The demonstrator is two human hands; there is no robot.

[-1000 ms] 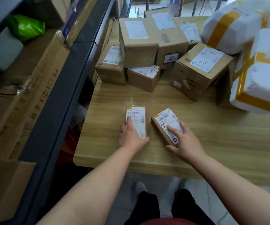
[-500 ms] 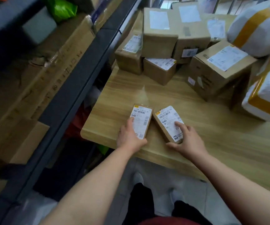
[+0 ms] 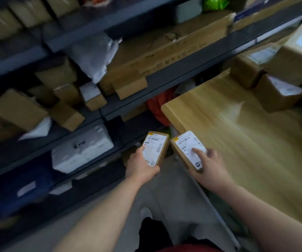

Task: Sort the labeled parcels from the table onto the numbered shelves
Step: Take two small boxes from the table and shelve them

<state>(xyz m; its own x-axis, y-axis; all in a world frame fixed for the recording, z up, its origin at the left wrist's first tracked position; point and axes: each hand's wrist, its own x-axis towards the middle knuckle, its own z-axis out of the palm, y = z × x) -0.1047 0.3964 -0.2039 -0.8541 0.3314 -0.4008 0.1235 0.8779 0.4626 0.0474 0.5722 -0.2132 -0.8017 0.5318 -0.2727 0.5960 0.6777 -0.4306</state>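
My left hand (image 3: 140,165) grips a small brown labeled parcel (image 3: 155,145), held in the air off the table's left corner, in front of the shelves. My right hand (image 3: 210,166) grips a second small labeled parcel (image 3: 187,146) at the table's near left edge, with the index finger lying across its white label. The two parcels sit side by side, almost touching. Dark metal shelves (image 3: 164,82) fill the left and top of the view. The wooden table (image 3: 237,124) lies to the right. The picture is blurred by motion.
The shelves hold several cardboard boxes (image 3: 19,110), a white foam-like parcel (image 3: 82,148), a grey bag (image 3: 93,55) and a long flat carton (image 3: 164,55). More brown parcels (image 3: 277,93) are stacked at the table's far right. A red bag (image 3: 159,106) sits under the shelf beside the table.
Both hands have lifted their parcels from the tabletop and carried them left past the table's corner. The view has swung left toward the shelves.
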